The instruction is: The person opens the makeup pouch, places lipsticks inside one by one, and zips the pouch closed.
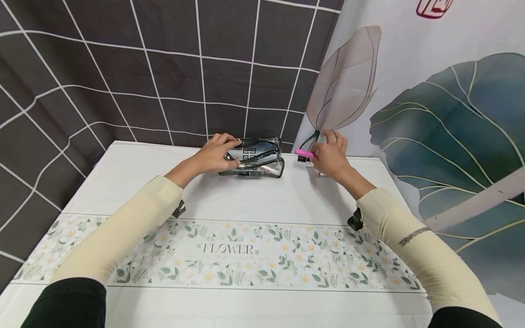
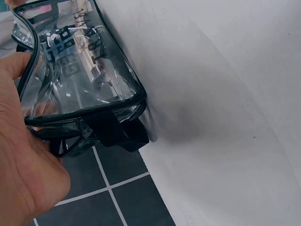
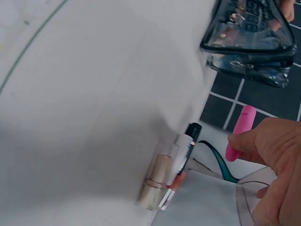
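We've got both hands busy at the far side of the bench (image 1: 229,198). Left hand (image 1: 215,152) grips the left end of the clear pouch (image 1: 259,157), thumb near, fingers far; its mouth looks parted, but we can't tell how wide. Right hand (image 1: 331,157) pinches the pink tube (image 1: 305,153) between thumb and fingers, right of the pouch and not touching it. At the far edge by that hand: a gold tube (image 3: 157,181), a black-capped tube (image 3: 190,136) and a slim orange tube (image 3: 173,188), lying close together. One slim tube (image 2: 89,52) shows in the pouch.

Our read: we're at the transfer step, pink tube picked up, not yet in. Next move calls for bringing it left, end first, with the left hand keeping the mouth apart. Likely snag: the black trim.
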`<state>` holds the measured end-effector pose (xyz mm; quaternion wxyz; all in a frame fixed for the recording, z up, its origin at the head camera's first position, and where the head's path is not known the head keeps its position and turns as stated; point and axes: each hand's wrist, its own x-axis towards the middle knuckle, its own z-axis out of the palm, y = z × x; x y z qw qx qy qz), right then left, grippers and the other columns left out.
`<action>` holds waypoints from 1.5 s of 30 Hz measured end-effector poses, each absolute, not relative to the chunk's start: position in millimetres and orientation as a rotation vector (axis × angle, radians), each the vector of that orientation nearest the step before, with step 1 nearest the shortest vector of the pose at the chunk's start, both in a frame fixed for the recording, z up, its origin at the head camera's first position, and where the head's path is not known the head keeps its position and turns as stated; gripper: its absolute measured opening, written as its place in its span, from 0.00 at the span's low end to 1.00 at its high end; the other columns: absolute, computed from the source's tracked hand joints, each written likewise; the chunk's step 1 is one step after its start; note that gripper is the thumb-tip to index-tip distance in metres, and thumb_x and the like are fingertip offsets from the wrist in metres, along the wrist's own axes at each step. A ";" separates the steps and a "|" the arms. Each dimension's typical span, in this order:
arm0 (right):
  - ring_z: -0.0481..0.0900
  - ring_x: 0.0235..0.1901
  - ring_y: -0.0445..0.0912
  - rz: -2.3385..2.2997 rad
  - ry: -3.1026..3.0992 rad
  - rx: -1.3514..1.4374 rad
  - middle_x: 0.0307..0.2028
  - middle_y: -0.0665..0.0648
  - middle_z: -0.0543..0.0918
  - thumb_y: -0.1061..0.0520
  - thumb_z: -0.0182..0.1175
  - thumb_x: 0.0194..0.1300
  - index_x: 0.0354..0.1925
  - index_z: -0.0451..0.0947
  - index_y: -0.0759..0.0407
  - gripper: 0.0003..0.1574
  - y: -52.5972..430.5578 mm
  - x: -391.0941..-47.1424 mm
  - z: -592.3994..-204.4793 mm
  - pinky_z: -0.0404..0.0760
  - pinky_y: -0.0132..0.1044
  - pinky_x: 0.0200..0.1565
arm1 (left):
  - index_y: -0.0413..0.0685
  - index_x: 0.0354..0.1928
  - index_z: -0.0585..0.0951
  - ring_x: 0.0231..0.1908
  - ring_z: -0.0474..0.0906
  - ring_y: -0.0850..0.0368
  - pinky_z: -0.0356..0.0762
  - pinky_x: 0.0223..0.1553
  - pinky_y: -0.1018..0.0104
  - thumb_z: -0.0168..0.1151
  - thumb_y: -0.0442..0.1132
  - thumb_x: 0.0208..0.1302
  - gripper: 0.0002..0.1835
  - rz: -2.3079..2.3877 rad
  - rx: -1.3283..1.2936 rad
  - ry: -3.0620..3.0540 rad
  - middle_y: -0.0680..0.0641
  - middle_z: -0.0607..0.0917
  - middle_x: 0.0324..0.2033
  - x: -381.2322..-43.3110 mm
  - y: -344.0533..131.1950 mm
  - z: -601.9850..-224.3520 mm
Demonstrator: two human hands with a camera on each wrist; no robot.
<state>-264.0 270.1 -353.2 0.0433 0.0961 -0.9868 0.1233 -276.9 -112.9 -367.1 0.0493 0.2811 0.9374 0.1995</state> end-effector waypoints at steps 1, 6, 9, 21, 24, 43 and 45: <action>0.40 0.88 0.77 0.382 -3.016 0.287 0.89 0.77 0.51 0.60 0.66 0.76 0.54 0.91 0.68 0.15 270.5 -264.4 -350.8 0.32 0.80 0.85 | 0.44 0.88 0.67 0.81 0.59 0.35 0.55 0.85 0.32 0.61 0.55 0.76 0.44 0.607 0.856 2.856 0.37 0.67 0.82 -277.0 -112.8 -367.2; 0.38 0.89 0.77 0.381 -3.015 0.271 0.90 0.76 0.49 0.60 0.66 0.77 0.55 0.90 0.66 0.15 271.9 -265.5 -341.1 0.31 0.80 0.85 | 0.43 0.88 0.67 0.81 0.59 0.35 0.55 0.85 0.32 0.61 0.54 0.76 0.44 0.616 0.859 2.855 0.37 0.67 0.82 -276.8 -112.9 -366.8; 0.38 0.89 0.77 0.386 -3.010 0.278 0.90 0.76 0.48 0.60 0.67 0.77 0.56 0.89 0.67 0.15 272.4 -265.3 -336.7 0.30 0.80 0.85 | 0.43 0.88 0.67 0.81 0.59 0.35 0.55 0.85 0.32 0.61 0.54 0.76 0.44 0.622 0.855 2.857 0.37 0.67 0.82 -276.8 -113.2 -366.7; 0.38 0.89 0.76 0.359 -2.962 0.339 0.90 0.75 0.50 0.59 0.67 0.76 0.56 0.89 0.67 0.16 267.1 -264.5 -318.8 0.31 0.80 0.85 | 0.44 0.88 0.67 0.80 0.60 0.36 0.56 0.84 0.33 0.61 0.55 0.76 0.44 0.628 0.862 2.853 0.37 0.67 0.82 -276.6 -113.3 -366.0; 0.41 0.89 0.76 0.350 -2.942 0.368 0.89 0.76 0.52 0.59 0.67 0.76 0.56 0.89 0.65 0.16 261.7 -265.1 -314.5 0.32 0.80 0.85 | 0.44 0.88 0.67 0.80 0.60 0.36 0.57 0.84 0.33 0.61 0.55 0.75 0.44 0.635 0.862 2.851 0.37 0.67 0.82 -276.9 -114.0 -366.1; 0.45 0.88 0.73 0.311 -2.914 0.518 0.90 0.72 0.53 0.54 0.69 0.78 0.58 0.90 0.59 0.16 199.2 -264.0 -297.7 0.43 0.74 0.85 | 0.44 0.88 0.67 0.81 0.59 0.36 0.55 0.85 0.33 0.61 0.54 0.75 0.44 0.646 0.855 2.851 0.37 0.67 0.82 -281.2 -114.3 -371.1; 0.46 0.88 0.73 0.304 -2.904 0.543 0.89 0.73 0.54 0.53 0.69 0.78 0.58 0.91 0.59 0.16 193.0 -263.6 -297.8 0.44 0.75 0.85 | 0.44 0.88 0.67 0.81 0.59 0.36 0.55 0.85 0.33 0.61 0.54 0.75 0.44 0.650 0.856 2.853 0.37 0.68 0.82 -281.8 -114.4 -371.7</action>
